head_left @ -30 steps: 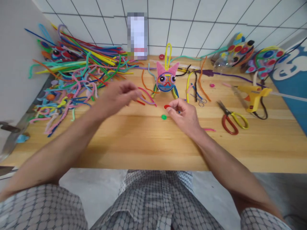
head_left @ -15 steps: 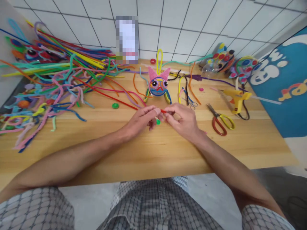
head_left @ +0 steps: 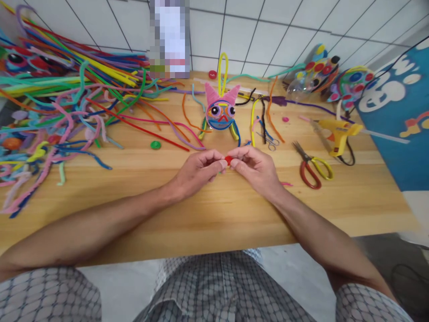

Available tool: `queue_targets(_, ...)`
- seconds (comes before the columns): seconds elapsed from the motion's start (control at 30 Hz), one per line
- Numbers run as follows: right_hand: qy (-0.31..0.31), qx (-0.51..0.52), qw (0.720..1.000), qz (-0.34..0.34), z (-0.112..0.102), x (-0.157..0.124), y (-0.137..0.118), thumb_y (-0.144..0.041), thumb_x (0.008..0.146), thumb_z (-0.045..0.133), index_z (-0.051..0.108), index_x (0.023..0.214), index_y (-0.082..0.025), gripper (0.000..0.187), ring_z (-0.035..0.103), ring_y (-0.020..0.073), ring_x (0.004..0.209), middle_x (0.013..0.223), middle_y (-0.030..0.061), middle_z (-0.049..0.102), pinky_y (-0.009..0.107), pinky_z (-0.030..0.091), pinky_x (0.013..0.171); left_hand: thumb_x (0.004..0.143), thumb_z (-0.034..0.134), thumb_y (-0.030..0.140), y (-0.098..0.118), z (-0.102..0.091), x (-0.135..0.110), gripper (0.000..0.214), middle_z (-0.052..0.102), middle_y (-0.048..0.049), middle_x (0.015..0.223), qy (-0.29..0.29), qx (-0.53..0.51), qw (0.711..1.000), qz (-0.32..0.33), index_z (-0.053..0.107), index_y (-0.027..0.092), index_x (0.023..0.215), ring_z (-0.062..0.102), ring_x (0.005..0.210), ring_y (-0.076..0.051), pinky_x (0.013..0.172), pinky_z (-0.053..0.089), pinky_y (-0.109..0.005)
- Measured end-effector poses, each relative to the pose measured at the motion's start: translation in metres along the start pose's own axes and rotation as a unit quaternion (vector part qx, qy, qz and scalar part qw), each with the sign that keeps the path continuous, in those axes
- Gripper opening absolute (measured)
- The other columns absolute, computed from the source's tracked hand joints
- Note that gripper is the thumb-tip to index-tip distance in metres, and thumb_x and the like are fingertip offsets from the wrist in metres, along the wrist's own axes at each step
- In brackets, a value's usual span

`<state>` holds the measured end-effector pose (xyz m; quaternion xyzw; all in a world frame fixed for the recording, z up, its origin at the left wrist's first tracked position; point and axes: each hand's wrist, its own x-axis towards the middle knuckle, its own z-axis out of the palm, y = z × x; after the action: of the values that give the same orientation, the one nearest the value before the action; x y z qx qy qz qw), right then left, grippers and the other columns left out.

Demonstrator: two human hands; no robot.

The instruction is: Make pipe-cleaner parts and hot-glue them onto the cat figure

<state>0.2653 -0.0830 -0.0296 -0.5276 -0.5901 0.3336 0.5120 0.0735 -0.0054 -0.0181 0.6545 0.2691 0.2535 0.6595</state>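
A small round red button [head_left: 228, 160] is pinched between the fingertips of both hands, low over the table. My left hand [head_left: 204, 167] is closed with thumb and forefinger on its left edge. On its right edge, my right hand [head_left: 253, 166] grips with thumb and forefinger. A bit of green shows just below the left fingertips, mostly hidden. Beyond the hands stands a pipe-cleaner figure [head_left: 220, 117] with pink ears, big googly eyes, blue-and-yellow legs and a yellow loop on top.
Pipe cleaners [head_left: 83, 85] pile up at the left. A green button [head_left: 155, 145] lies left of the hands. Scissors [head_left: 311, 170] and a yellow glue gun [head_left: 338, 132] lie at right. Small scissors [head_left: 270, 142], decorated figures [head_left: 350, 87] and a blurred phone-like panel [head_left: 170, 36] are further back.
The red button has been turned from edge-on to show its round face. My view has tilted slightly downward. Both hands keep their hold.
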Motion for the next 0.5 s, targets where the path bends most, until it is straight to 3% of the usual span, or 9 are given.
queue_targets(0.3,-0.027,-0.001,1.0,0.016,-0.001,-0.001,-0.004,-0.025,0.092,0.07,0.065,0.115,-0.022,0.024,0.068,0.0124,0.077,0.086,-0.0019,0.071,0.025,0.054,0.07,0.087,0.071,0.038,0.008,-0.004,0.003,0.02,0.056,0.0046,0.063,-0.004,0.033,0.999,-0.014,0.065,0.019,0.084,0.044,0.057,-0.01,0.055,0.037,-0.024)
queue_targets(0.5,-0.002,-0.005,1.0,0.018,0.001,-0.001,-0.006,-0.023,0.091,0.069,0.065,0.114,-0.023,0.024,0.067,0.0134,0.079,0.085,-0.002,0.07,0.028,0.055,0.074,0.083,0.069,0.034,0.009,-0.003,0.005,0.016,0.052,0.0064,0.062,0.009,0.016,0.999,-0.048,0.063,0.019,0.084,0.042,0.054,-0.01,0.054,0.034,-0.025)
